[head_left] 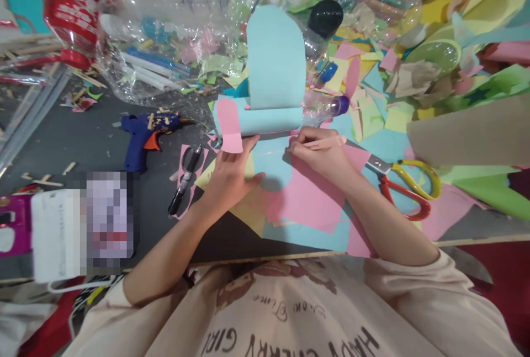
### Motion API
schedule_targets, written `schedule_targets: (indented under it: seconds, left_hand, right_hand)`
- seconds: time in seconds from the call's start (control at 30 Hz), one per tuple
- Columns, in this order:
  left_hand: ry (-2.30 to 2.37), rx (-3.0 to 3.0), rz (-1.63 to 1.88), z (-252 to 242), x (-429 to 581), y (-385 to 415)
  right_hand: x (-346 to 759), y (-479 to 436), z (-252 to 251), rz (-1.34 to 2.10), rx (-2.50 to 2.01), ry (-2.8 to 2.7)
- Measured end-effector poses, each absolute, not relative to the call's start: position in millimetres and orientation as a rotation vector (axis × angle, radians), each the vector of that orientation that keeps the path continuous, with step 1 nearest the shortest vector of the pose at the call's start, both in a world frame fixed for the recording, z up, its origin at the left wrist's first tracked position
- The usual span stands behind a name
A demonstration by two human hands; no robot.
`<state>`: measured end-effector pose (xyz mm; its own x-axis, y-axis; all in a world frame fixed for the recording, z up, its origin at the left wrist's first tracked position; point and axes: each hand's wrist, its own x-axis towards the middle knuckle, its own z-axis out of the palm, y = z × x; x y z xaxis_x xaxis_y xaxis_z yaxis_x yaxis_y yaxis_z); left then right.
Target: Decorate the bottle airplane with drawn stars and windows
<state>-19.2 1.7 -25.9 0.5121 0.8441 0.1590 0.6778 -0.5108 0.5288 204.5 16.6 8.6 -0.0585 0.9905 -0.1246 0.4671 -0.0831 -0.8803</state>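
A plastic bottle with a purple cap (342,105) lies on its side, wrapped in light blue paper (269,121). From its far side spreads a large rounded light blue paper flap (276,53); a smaller pink flap (229,125) sits at its left end. On the near side is another rounded light blue piece (276,172) with a faint line across it. My left hand (232,175) rests beside that piece, fingers apart, fingertips at the wrapped bottle's near edge. In my right hand (314,150) is a pink pen (329,143), its tip end at the blue piece's right edge.
Scissors (408,180) with red and yellow handles lie right of my right forearm. At left are a blue glue gun (143,136), a black pen (185,180) and a white box-like device (49,235). Clear plastic bottles (174,9) and paper scraps (372,114) crowd the back.
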Motion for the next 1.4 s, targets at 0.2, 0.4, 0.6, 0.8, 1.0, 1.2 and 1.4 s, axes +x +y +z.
schedule_targets:
  seconds: [0.2, 0.4, 0.6, 0.8, 1.0, 1.2, 1.4]
  left_hand:
    - [1.274, 2.334, 0.561, -24.7, -17.8, 0.5]
    - [1.288, 2.277, 0.566, -26.8, -16.8, 0.5]
    - [1.276, 2.281, 0.551, -26.7, -16.6, -0.4]
    - [1.293, 2.346, 0.526, -23.7, -14.8, -1.0]
    - [1.233, 2.297, 0.546, -22.9, -17.2, -0.2]
    - [1.236, 2.289, 0.533, -22.5, -17.4, 0.7]
    - [1.300, 2.342, 0.505, -21.5, -14.7, 0.6]
  right_hand:
    - [205.2, 18.3, 5.7, 1.092, -1.609, -1.553]
    - [206.1, 17.6, 14.4, 1.008, -1.541, -1.453]
    - [210.4, 1.9, 24.7, 1.007, -1.446, -1.352]
    - [213.1, -5.8, 1.6, 1.144, -1.505, -1.362]
    - [213.3, -5.8, 1.4, 1.099, -1.572, -1.425]
    - [212.6, -5.0, 1.5, 1.126, -1.563, -1.429]
    - [215.5, -8.1, -1.0, 1.083, -1.498, -1.567]
